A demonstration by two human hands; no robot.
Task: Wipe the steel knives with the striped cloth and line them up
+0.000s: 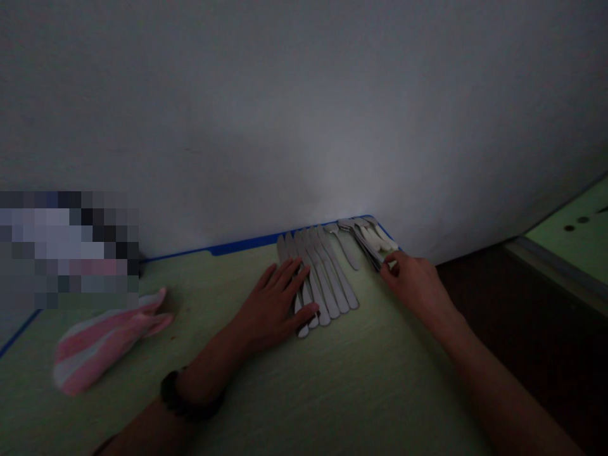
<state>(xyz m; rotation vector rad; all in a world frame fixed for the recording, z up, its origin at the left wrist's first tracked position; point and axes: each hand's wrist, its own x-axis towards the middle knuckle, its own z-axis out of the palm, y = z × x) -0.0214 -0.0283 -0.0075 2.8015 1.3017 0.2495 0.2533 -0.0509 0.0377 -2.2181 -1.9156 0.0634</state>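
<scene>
A row of several steel table knives [327,272] lies side by side on a pale green table [332,392], blades toward the wall. My left hand [275,304] rests flat on the left knives, fingers stretched out. To the right lies a bunch of spoons [368,237] near the table's far right corner. My right hand [415,282] is at the handle ends of the spoons, fingers curled and pinching them.
A pink and white striped cloth [104,345] lies on the table at the left. A blurred-out patch [66,247] sits at the far left. A white wall [304,114] backs the table. Right of the table drops a dark gap [513,316], then another green surface [574,237].
</scene>
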